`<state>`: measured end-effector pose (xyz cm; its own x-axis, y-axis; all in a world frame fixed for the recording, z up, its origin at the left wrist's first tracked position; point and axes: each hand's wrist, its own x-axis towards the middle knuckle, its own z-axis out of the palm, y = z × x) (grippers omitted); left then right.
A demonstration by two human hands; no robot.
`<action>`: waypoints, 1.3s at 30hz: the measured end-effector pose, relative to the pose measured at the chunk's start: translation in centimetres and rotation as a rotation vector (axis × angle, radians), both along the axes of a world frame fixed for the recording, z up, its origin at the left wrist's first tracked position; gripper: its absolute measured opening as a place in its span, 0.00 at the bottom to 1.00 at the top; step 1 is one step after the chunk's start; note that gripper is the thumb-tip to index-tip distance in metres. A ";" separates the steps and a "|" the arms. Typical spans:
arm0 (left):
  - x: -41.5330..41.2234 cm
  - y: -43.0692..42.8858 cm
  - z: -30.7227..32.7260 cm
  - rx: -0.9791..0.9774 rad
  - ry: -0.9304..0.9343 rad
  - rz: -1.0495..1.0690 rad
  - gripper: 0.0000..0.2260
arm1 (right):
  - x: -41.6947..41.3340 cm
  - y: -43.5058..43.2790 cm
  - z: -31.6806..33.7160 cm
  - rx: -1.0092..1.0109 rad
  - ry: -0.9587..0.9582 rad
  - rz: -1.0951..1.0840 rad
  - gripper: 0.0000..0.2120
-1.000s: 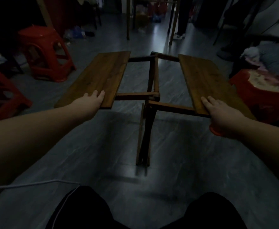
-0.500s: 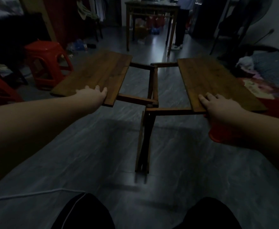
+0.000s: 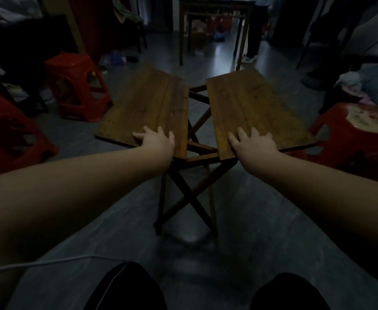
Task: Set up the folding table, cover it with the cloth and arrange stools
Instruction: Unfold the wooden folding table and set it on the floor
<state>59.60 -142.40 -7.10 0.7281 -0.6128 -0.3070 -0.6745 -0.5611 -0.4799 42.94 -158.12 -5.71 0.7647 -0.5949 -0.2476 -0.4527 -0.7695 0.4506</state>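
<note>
Dim floor (image 3: 273, 231); folding table (image 3: 147, 104) leaves beneath flat-fingered left hand (image 3: 157, 142) and right hand (image 3: 254, 143)

dim room | light from far doorway | floor (image 3: 217, 52) glare | edges warped, soft

The folding table (image 3: 202, 156) stands mid-floor on crossed dark legs (image 3: 188, 198). Its brown plank left leaf (image 3: 152, 108) and right leaf (image 3: 250, 108) lie nearly level, a narrow gap between them. Red plastic stools stand at far left (image 3: 76, 86), near left (image 3: 9, 135) and right (image 3: 351, 151).
</note>
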 end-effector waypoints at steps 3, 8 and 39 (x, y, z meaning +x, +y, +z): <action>0.0 1.3 -1.4 0.008 0.019 0.022 0.46 | 1.5 1.2 -1.6 0.006 0.017 0.048 0.46; 0.5 3.9 -2.8 -0.024 0.049 0.048 0.42 | 3.1 3.4 -3.5 0.022 0.045 0.069 0.47; -0.8 6.8 -8.9 -0.029 0.124 -0.065 0.37 | 1.1 6.5 -11.8 0.051 0.001 0.174 0.42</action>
<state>58.83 -135.63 -16.04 0.6443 -0.6671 -0.3740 -0.7630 -0.5269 -0.3745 44.07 -151.59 -17.56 0.8549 -0.4400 -0.2749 -0.3100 -0.8581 0.4093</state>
